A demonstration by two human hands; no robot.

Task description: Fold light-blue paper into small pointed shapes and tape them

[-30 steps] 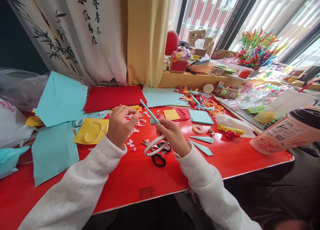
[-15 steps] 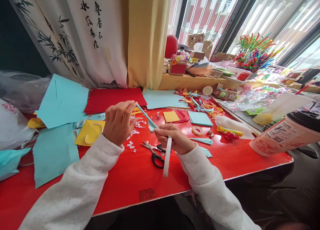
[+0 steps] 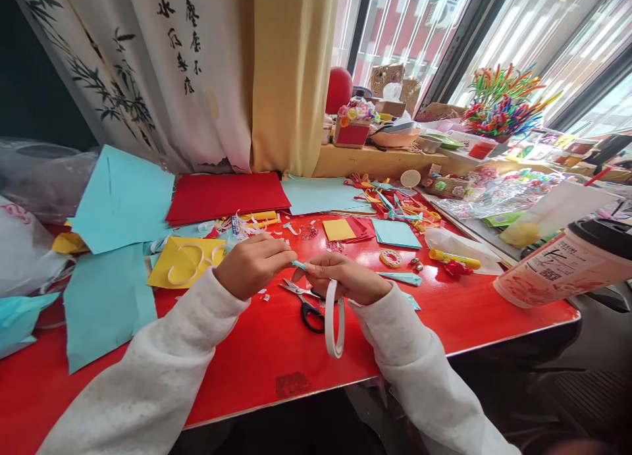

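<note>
My left hand (image 3: 257,264) is closed on one end of a thin light blue paper piece (image 3: 299,265). The fingers of my right hand (image 3: 348,277) pinch its other end, close to the left fingertips. From my right hand hangs a roll of white tape (image 3: 340,333), seen nearly edge-on. Scissors with black handles (image 3: 311,315) lie on the red table (image 3: 247,369) just below and behind the hands. To the left, a yellow paper square (image 3: 185,263) has curled white strips on it.
Large light blue sheets (image 3: 111,303) lie at the left, and red sheets (image 3: 227,198) at the back. Blue squares (image 3: 396,234), a small ring (image 3: 391,258) and a yellow glue tube (image 3: 454,259) are right of centre. A tall cup (image 3: 563,264) stands far right.
My left hand has come down and nearer to my right hand, so less of the blue paper shows between them. The tape roll has turned and shows its opening.
</note>
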